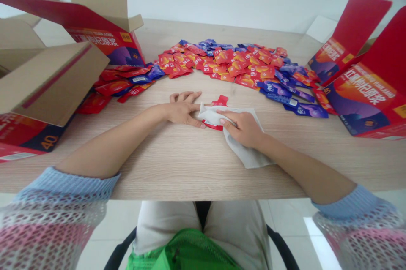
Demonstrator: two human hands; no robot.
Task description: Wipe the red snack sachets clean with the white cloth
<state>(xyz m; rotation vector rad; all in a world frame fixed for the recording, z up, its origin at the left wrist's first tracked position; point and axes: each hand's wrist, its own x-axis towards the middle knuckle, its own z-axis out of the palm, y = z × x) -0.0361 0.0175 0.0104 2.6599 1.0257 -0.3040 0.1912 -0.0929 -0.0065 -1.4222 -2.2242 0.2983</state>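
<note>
A white cloth [242,149], soft and crumpled, lies on the tabletop between the two hands, folded over a red sachet [220,101]. The sachet's top corner sticks out beyond the cloth, and a strip of its lower edge shows beneath it. The right hand [242,128] lies palm down on the cloth with its fingers together and pressing on the fold; whether it is pinching the cloth cannot be told. The left hand [182,111] lies flat on the light wood table [158,168] with its fingers spread, one fingertip touching the cloth's edge. Beyond both hands, a wide arc of red and blue sachets [228,67] curves across the table, many overlapping, and a cluster of blue ones [304,109] lies nearest the right hand. Only the one sachet lies apart under the cloth; the many others remain in the arc. Past the left hand stand open red-printed cartons [104,37], and past the right hand another open carton [364,92]; their contents cannot be seen.
</note>
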